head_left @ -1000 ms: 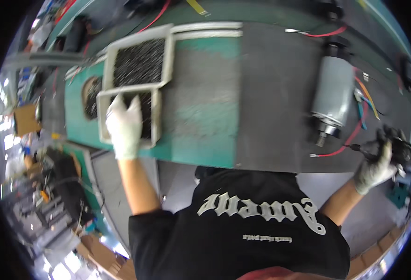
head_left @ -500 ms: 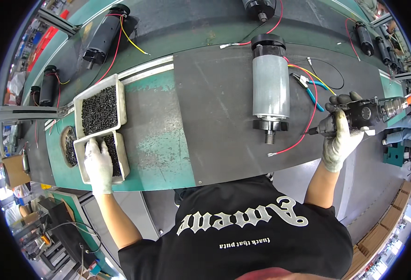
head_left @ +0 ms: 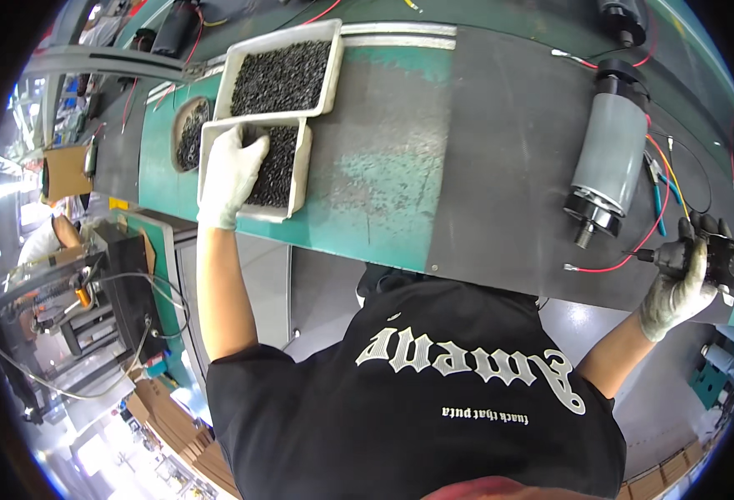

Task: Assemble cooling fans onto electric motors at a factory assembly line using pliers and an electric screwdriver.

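As our left hand (head_left: pixel 230 177) dips into the lower white bin (head_left: pixel 301 173) of small black parts (head_left: pixel 279 167), we judge the step as picking; the next move calls for a clean pinch. Thumb and forefinger: parted; whether holding anything, we cannot tell. Right hand (head_left: pixel 679 297): fingers curled round black driver (head_left: pixel 677 257). Upper bin (head_left: pixel 333 68): similar pieces. Oval dish (head_left: pixel 178 142): dark pieces. Grey motor (head_left: pixel 613 146): on dark mat (head_left: pixel 508 167).

Your counter (head_left: pixel 383 183) looks bright and fairly sharp; white glare blows out the lower left, and fisheye distortion bends your dark-rimmed view.
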`<state>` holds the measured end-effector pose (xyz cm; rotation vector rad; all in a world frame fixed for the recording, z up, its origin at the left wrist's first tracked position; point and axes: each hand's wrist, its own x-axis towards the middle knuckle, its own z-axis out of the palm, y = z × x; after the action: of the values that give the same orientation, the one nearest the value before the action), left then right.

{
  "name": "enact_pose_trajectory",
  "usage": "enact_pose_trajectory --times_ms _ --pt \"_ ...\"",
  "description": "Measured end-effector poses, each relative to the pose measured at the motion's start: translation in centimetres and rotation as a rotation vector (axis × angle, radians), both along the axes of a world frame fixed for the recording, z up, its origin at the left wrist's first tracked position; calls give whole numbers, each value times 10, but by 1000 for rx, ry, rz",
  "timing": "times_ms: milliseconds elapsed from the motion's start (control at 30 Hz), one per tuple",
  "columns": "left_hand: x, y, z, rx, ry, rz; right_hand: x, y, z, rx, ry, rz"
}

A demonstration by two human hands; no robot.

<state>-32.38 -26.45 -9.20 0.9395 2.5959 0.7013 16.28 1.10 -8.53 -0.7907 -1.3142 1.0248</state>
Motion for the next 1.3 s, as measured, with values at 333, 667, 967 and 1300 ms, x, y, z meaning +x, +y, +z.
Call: enact_pose_trajectory --times_ms 333,667,967,1300 --pt "26 -13 9 -28 291 -134 -14 -3 2 2 -47 -157" --pt "29 -11 7 -28 410 -220 -16 -7 2 -32 -70 -157" --pt "29 -7 12 -33 244 -228 -5 3 0 13 -68 -139" --pt "59 -25 39 160 131 -172 -9 -13 20 -46 -95 -60"
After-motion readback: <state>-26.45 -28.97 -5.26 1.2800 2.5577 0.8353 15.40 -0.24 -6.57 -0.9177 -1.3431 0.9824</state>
